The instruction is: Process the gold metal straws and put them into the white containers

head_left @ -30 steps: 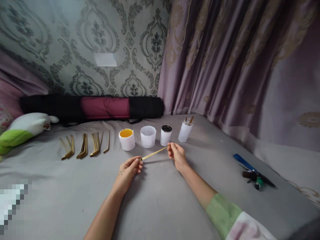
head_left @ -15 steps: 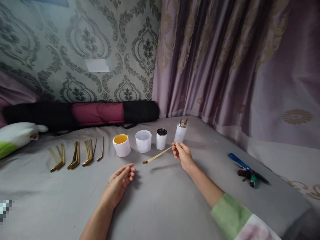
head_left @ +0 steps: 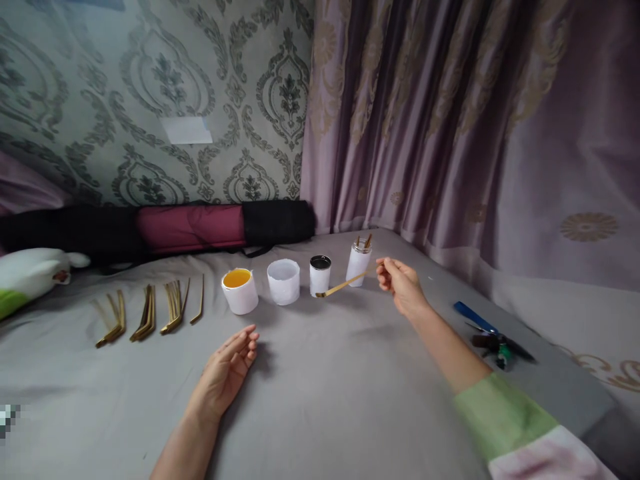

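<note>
My right hand (head_left: 400, 285) pinches the end of a thin tan stick (head_left: 345, 285), like a small wooden spoon or brush, with a wider darker tip. The stick is held above the sheet and slants down left. Its tip overlaps the lower front of a white-wrapped can (head_left: 321, 280) with a dark inside; contact cannot be told. Behind the stick stands a tall white-wrapped jar (head_left: 358, 267) with a few brown sticks in it. My left hand (head_left: 231, 365) rests palm inward near the sheet, fingers loosely bent, holding nothing visible. Further left are a pale wrapped cup (head_left: 283, 287) and a white cup (head_left: 241, 300) with yellow inside.
Bunches of similar bent sticks (head_left: 145, 313) lie at the left, with one single stick (head_left: 199, 300) beside them. A blue-handled tool (head_left: 475, 317) and small dark items lie at right. A black and maroon roll (head_left: 190, 227) lines the wall; a plush toy (head_left: 35, 273) sits far left.
My right hand has moved right and up with the stick, whose tip has shifted from the open sheet to in front of the dark can. My left hand has barely moved.
</note>
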The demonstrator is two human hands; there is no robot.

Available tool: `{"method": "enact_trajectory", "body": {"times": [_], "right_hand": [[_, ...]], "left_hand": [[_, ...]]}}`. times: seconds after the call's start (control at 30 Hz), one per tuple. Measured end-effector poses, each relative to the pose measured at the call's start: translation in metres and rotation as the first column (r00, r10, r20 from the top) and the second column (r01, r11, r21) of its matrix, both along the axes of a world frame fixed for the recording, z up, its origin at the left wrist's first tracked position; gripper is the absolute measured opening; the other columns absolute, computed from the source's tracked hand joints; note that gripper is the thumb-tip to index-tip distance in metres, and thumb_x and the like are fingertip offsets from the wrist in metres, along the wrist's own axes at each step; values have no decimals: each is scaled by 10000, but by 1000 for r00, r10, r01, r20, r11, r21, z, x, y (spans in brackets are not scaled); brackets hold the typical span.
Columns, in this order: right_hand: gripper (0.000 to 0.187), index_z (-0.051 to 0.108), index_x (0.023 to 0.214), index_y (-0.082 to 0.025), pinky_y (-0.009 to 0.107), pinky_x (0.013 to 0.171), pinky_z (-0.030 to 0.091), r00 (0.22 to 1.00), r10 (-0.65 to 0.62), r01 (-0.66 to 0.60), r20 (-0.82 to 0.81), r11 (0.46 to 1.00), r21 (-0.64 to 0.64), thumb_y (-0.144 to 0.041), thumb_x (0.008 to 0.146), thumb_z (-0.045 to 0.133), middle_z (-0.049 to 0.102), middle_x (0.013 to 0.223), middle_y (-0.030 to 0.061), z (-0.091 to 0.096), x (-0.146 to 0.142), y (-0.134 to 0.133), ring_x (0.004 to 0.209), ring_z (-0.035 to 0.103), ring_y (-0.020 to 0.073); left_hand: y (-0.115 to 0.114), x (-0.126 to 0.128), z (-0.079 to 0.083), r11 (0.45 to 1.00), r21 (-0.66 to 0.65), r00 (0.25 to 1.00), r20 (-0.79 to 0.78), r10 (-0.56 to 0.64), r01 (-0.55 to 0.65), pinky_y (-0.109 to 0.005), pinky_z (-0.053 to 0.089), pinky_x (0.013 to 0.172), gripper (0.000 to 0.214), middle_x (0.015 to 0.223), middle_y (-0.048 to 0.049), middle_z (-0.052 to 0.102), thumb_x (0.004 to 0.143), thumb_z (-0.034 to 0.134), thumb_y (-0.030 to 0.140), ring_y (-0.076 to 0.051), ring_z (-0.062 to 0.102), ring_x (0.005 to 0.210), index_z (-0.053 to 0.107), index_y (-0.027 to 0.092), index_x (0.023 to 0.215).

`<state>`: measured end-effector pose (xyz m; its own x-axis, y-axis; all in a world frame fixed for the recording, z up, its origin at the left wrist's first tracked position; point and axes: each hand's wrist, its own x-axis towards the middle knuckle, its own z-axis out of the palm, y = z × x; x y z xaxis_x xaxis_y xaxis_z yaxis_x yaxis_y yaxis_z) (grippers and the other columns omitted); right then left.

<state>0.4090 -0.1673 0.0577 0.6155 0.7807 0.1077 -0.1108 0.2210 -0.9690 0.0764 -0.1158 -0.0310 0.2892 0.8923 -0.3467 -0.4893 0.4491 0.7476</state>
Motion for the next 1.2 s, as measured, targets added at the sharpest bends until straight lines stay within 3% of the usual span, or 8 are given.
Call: {"method": "enact_trajectory", "body": {"times": [0.43,0.83,1.2], "right_hand": [[129,588,700,-153,139,324,296,990,-140,141,-24,990,18,-281,712,580,526,567,-21,35,34,1,408,435,36],[156,561,653,-140,137,300,306,929,-368,370,-33,926,75,-166,778,473,529,541,-13,75,61,6,375,436,35],[161,552,648,-152,132,294,314,892,-449,451,-43,887,103,-154,775,453,537,539,-22,80,77,5,360,428,30]], "left_hand": [[0,-1,5,998,-43,997,66,47,-44,-192,507,543,199,783,-87,596,774,470,40,-92,562,611,621,61,902],[0,-2,4,998,-50,996,76,42,-38,-190,509,544,203,796,-86,592,786,457,46,-91,561,616,610,65,917],[1,-3,3,1000,-22,998,67,22,-21,-195,507,543,208,808,-85,581,789,456,53,-95,555,629,608,69,930]]}}
